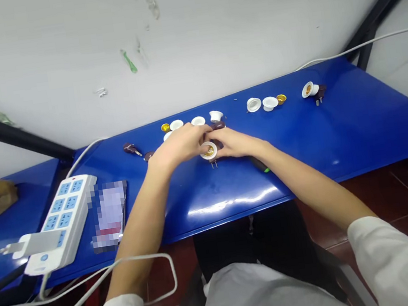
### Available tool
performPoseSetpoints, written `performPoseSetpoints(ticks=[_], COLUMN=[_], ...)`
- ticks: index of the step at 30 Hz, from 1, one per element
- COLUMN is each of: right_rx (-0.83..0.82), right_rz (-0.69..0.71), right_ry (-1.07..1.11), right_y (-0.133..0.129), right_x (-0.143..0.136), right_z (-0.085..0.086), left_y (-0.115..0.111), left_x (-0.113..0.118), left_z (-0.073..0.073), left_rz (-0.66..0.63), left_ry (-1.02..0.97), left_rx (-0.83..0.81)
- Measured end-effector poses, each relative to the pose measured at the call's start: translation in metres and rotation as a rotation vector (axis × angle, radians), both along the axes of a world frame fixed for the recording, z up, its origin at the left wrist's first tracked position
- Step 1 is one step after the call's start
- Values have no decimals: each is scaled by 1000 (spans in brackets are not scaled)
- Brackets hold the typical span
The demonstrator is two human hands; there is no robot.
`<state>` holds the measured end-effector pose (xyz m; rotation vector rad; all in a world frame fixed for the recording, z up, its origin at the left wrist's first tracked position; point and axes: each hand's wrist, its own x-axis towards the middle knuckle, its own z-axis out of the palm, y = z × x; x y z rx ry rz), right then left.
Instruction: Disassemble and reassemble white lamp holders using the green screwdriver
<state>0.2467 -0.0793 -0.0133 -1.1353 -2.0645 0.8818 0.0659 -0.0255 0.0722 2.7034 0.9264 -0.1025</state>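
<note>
A glossy blue counter [337, 129] meets a white wall. Both hands' fingers [201, 135] pinch a small white plastic lamp socket with brass core [208, 150]: light, rigid, smooth; its rim between the fingertips offers the best grip.

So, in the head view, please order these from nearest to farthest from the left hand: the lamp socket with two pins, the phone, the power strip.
From the left hand:
1. Lamp socket with two pins: touching its fingers, between both hands.
2. Phone: lying flat to the left, nearer the table edge.
3. Power strip: farther left, beyond the phone.
</note>
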Motion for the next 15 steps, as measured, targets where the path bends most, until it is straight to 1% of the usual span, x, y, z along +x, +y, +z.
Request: performPoseSetpoints(ticks=[5, 8, 10, 12, 15], right_rx=[18, 3, -8, -16, -8], right_rz=[11, 7, 6, 9, 16], right_ry=[-4, -15, -11, -4, 1], right_y=[1, 1, 0, -1, -1], right_x=[0, 0, 1, 1, 1], right_z=[-1, 0, 1, 1, 1], left_y=[-2, -3, -7, -13, -26], left_x=[-9, -19, -25, -32, -41], left_z=[0, 3, 8, 12, 11], left_rz=[-5, 18, 48, 72, 27], left_ry=[-20, -91, -162, -191, -136], left_rx=[-44, -74, -29, 47, 64])
